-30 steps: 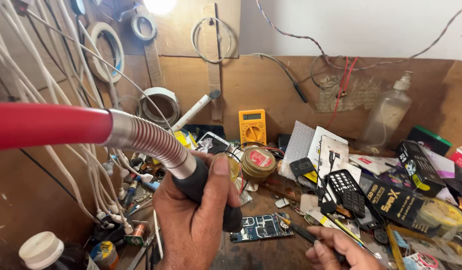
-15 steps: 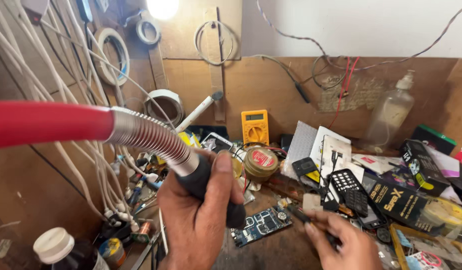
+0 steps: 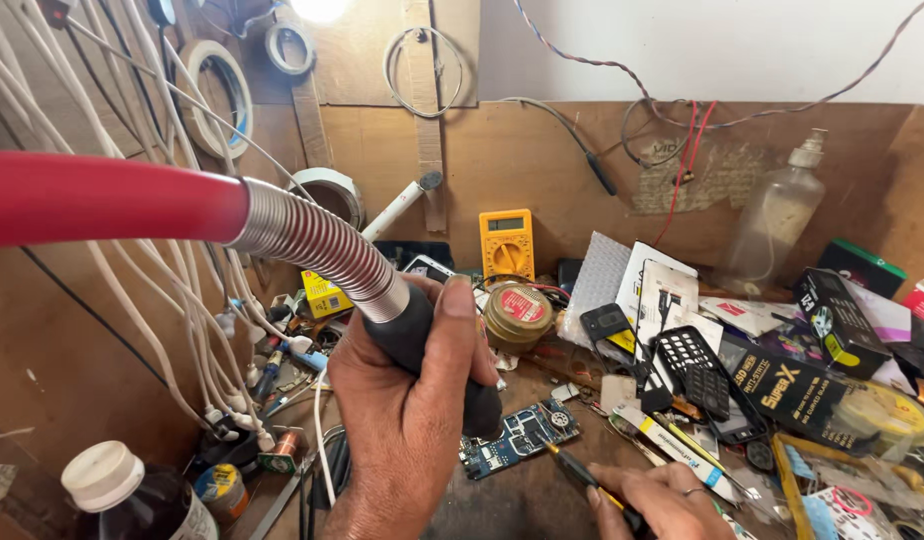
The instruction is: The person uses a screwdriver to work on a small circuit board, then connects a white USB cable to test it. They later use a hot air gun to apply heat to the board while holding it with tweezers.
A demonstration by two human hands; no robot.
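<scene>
Two hands: the left hand (image 3: 407, 420) and the right hand (image 3: 657, 503). One circuit board (image 3: 517, 438) between them. Beyond: one yellow meter (image 3: 506, 245), one round tin (image 3: 518, 316), one clear bottle (image 3: 774, 217). Three tape rolls (image 3: 327, 192) up left.

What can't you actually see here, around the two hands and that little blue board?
Head view only:
- Hot-air wand nozzle tip: hidden behind the left hand.
- Circuit board: left end covered by wand and hand; parts too small.
- Right hand: cut off by bottom edge.
- Tool tip: too thin to identify.
</scene>
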